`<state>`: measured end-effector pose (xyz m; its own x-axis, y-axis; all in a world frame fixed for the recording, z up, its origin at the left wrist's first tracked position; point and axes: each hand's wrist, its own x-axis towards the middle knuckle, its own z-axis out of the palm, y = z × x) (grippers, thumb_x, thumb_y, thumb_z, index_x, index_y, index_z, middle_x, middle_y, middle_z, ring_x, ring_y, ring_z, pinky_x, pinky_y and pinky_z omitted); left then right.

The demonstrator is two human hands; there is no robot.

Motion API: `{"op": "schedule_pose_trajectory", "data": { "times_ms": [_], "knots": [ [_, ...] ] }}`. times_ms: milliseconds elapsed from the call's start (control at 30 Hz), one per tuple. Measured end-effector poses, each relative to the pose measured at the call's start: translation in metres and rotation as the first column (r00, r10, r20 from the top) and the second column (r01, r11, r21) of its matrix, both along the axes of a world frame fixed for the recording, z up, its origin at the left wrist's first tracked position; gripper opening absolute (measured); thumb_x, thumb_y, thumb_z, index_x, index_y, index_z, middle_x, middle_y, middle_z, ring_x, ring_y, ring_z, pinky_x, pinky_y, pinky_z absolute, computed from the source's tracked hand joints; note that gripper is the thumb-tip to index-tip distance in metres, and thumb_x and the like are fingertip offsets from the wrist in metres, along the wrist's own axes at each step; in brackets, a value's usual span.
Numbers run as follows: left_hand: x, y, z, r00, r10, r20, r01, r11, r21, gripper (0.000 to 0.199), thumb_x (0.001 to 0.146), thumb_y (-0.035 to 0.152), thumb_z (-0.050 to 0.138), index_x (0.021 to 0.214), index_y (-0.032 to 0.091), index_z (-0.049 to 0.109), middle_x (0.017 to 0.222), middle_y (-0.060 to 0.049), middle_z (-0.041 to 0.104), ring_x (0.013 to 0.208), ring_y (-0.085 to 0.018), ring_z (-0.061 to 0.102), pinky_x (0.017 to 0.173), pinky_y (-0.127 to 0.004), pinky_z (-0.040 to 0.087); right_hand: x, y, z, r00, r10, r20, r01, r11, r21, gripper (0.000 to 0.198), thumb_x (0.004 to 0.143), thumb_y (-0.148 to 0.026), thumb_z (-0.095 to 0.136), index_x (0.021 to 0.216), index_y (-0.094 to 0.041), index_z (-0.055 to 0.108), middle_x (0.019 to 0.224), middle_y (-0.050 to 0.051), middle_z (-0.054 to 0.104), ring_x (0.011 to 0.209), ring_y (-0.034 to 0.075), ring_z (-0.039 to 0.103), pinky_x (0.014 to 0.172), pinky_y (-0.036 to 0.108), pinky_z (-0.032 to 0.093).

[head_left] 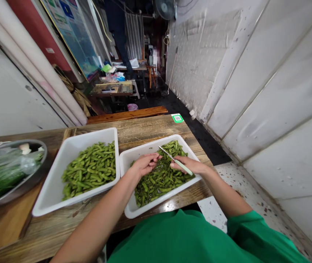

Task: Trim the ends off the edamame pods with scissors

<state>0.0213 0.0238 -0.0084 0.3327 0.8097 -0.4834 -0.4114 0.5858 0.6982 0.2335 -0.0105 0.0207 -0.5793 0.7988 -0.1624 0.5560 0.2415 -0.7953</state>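
My right hand (185,165) grips a cutting tool (183,166) with a slim metal blade and a pale green handle. Whether it is a knife or scissors does not show. The blade points up and left towards my left hand (147,163), whose fingers are curled with the fingertips together. What those fingertips hold, if anything, I cannot make out. Both hands are over a white plastic tub (125,164) of wet, dark green soybean pods (158,182). To its left, a second white tub (46,197) contains lighter green pods (91,168).
On the left, a metal bowl (42,157) holds bagged leafy greens (5,175) beside a wooden board (10,223). A green code card (177,118) lies at the wooden table's (142,126) far corner. Beyond are a bench (125,115), a cluttered low table (112,89) and a standing person (120,36).
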Motion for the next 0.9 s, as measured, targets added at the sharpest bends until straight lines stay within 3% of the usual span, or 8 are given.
{"op": "schedule_pose_trajectory", "data": {
  "times_ms": [267, 433, 633, 800, 900],
  "knots": [
    [0.004, -0.003, -0.001, 0.999, 0.007, 0.045, -0.011, 0.997, 0.076, 0.005, 0.072, 0.006, 0.057, 0.071, 0.009, 0.054, 0.074, -0.009, 0.061, 0.045, 0.000, 0.043, 0.036, -0.008, 0.031, -0.001, 0.002, -0.003, 1.000, 0.001, 0.026, -0.001, 1.000, 0.005, 0.046, 0.077, -0.057, 0.044, 0.087, -0.013, 0.054, 0.069, 0.001, 0.050, 0.059, 0.011, 0.045, 0.053, 0.021, 0.037],
    [0.007, -0.006, 0.002, 0.999, 0.025, -0.043, -0.020, 0.994, 0.109, 0.007, 0.071, 0.010, 0.060, 0.071, 0.011, 0.052, 0.071, -0.007, 0.062, 0.045, -0.001, 0.046, 0.036, -0.008, 0.032, -0.001, 0.003, -0.002, 0.998, 0.031, 0.045, -0.032, 0.999, 0.026, 0.046, 0.076, -0.057, 0.043, 0.083, -0.013, 0.054, 0.070, 0.002, 0.052, 0.057, 0.010, 0.045, 0.052, 0.021, 0.036],
    [0.011, -0.011, 0.005, 0.985, 0.035, -0.170, -0.008, 0.987, 0.160, 0.010, 0.069, 0.012, 0.061, 0.071, 0.012, 0.051, 0.068, -0.007, 0.063, 0.045, -0.003, 0.048, 0.037, -0.012, 0.032, -0.001, 0.002, -0.007, 0.996, -0.042, 0.076, 0.039, 0.998, 0.045, 0.047, 0.074, -0.059, 0.045, 0.064, -0.013, 0.051, 0.052, -0.002, 0.041, 0.048, 0.008, 0.036, 0.044, 0.020, 0.027],
    [0.008, -0.003, 0.003, 0.912, 0.260, -0.318, -0.202, 0.958, 0.205, 0.011, 0.066, 0.009, 0.058, 0.070, 0.013, 0.049, 0.055, -0.001, 0.057, 0.043, -0.006, 0.049, 0.038, -0.014, 0.033, 0.001, 0.007, -0.020, 0.990, -0.115, 0.084, 0.105, 0.988, 0.111, 0.047, 0.069, -0.059, 0.052, 0.067, -0.012, 0.056, 0.055, -0.002, 0.041, 0.050, 0.008, 0.034, 0.045, 0.019, 0.026],
    [0.001, 0.003, 0.005, 0.919, 0.288, -0.270, -0.268, 0.957, 0.110, 0.013, 0.069, 0.017, 0.055, 0.064, 0.015, 0.044, 0.046, 0.003, 0.046, 0.035, -0.004, 0.039, 0.032, -0.014, 0.022, 0.003, 0.009, -0.024, 0.988, -0.114, 0.104, 0.101, 0.987, 0.122, 0.047, 0.068, -0.059, 0.053, 0.070, -0.012, 0.058, 0.055, -0.002, 0.042, 0.050, 0.008, 0.034, 0.046, 0.019, 0.026]
  ]
}}
